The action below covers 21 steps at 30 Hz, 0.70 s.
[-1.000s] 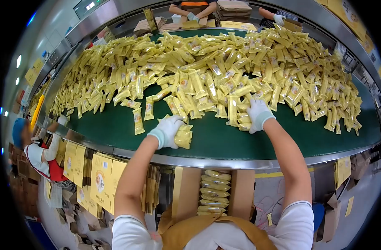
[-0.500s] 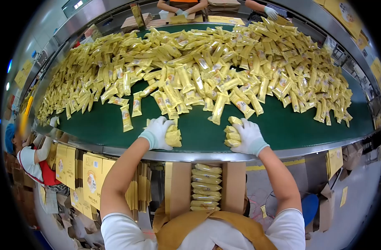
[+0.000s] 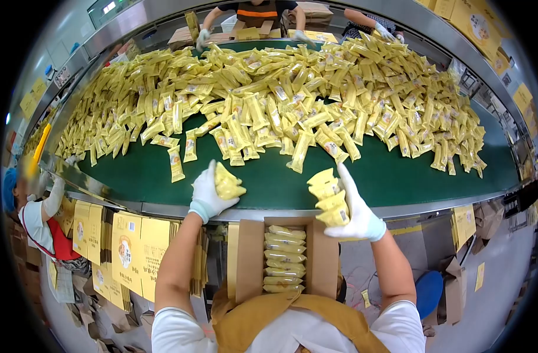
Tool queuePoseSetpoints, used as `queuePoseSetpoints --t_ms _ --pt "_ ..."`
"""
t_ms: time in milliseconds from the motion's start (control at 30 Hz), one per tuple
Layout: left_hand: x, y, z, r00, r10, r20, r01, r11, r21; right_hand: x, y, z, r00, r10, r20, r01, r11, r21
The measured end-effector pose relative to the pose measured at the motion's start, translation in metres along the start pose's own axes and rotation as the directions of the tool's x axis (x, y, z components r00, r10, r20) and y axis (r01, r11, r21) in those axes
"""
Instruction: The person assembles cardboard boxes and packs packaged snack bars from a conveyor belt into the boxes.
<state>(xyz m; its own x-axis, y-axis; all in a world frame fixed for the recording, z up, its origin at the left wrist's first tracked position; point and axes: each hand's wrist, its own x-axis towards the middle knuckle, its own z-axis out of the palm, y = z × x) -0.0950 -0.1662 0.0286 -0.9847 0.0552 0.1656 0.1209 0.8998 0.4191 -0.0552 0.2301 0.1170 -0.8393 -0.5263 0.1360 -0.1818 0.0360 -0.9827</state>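
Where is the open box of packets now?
In the head view, the box sits in the lower middle, between the person's left forearm and right forearm, just below the near edge of the green belt.

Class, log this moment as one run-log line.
left hand: holds yellow packets; right hand: holds more packets; carton: open, packet row inside; green belt: packet heap

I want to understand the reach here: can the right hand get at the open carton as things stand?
Likely yes: the right hand, holding yellow packets, is near the far right corner of the carton, and nothing visible blocks its open top.
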Motion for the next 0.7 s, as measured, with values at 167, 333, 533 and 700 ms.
queuePoseSetpoints --t_ms 167,333,533,700 --pt "-0.024 -0.001 -0.006 0.997 -0.017 0.077 0.078 0.136 -0.988 -0.009 -0.028 0.023 0.978 0.008 0.210 0.074 0.922 -0.379" --pt "-0.056 0.102 -0.040 0.985 0.159 0.072 0.119 -0.312 -0.942 -0.005 -0.021 0.099 0.796 0.419 0.438 0.320 0.323 -0.891" --pt "-0.066 0.128 -0.061 0.980 0.165 0.115 0.155 -0.255 -0.955 -0.015 0.004 0.114 0.852 0.281 0.443 0.288 0.454 -0.843" --pt "-0.074 0.135 -0.041 0.938 0.338 -0.073 -0.160 0.240 -0.958 -0.015 0.008 0.150 0.719 0.551 0.424 0.254 0.359 -0.898"
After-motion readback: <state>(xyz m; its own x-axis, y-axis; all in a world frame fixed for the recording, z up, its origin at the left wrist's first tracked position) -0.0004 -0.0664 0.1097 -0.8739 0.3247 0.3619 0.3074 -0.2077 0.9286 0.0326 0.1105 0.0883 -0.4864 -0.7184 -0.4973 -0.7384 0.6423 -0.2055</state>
